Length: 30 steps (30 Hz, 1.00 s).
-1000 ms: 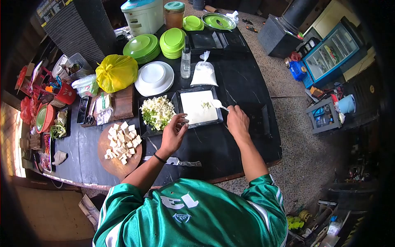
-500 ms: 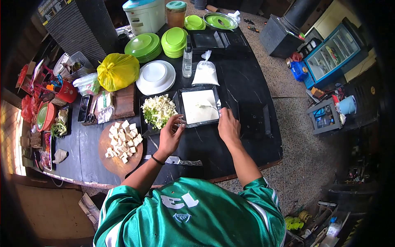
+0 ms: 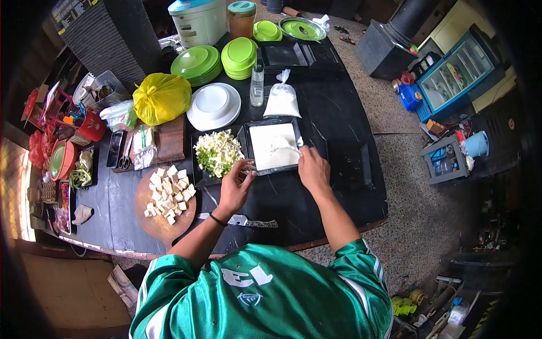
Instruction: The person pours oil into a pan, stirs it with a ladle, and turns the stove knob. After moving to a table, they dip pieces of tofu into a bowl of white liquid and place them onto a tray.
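A square black tray (image 3: 275,170) holds a white, flour-like mixture (image 3: 265,148). My right hand (image 3: 314,169) is closed around the handle of a spoon (image 3: 291,148), whose white-coated bowl end is in the mixture. At the tray's near left corner, my left hand (image 3: 236,183) has its fingers curled around the edge. Just beyond that hand, a second black tray holds chopped green and white vegetables (image 3: 217,153). Cubed pale pieces, apparently tofu (image 3: 169,192), lie on a round wooden board (image 3: 149,217). A knife (image 3: 248,221) lies beside my left wrist.
Behind the trays stand a tied bag of white powder (image 3: 282,101), a clear bottle (image 3: 257,85), white plates (image 3: 213,104) and green plates (image 3: 196,63). A yellow bag (image 3: 162,99) and scissors (image 3: 125,158) are to the left. The table's edge (image 3: 361,226) curves around the right.
The spoon has shifted slightly within the white mixture, which now looks heaped around it. My right hand has moved a little, while my left hand stays at the tray's corner.
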Each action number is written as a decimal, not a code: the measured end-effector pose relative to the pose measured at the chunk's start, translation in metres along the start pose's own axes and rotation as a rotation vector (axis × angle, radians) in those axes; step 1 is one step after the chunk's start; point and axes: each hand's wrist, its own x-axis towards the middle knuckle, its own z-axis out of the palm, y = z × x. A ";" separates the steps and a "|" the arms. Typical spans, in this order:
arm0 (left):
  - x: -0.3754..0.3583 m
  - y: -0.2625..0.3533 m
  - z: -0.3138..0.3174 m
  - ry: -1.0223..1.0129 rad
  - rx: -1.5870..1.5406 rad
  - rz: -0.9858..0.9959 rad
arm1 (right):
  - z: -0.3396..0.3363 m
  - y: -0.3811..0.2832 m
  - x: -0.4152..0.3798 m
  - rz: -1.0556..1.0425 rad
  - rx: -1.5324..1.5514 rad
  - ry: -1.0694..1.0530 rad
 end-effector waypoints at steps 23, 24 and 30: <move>0.013 0.003 -0.005 -0.069 0.244 0.012 | -0.015 -0.007 0.002 -0.144 -0.038 -0.133; 0.015 0.001 -0.005 -0.060 0.271 0.023 | -0.015 -0.010 0.001 -0.130 -0.042 -0.155; 0.022 0.001 -0.007 -0.029 0.335 0.008 | 0.006 -0.019 -0.004 -0.110 0.025 -0.105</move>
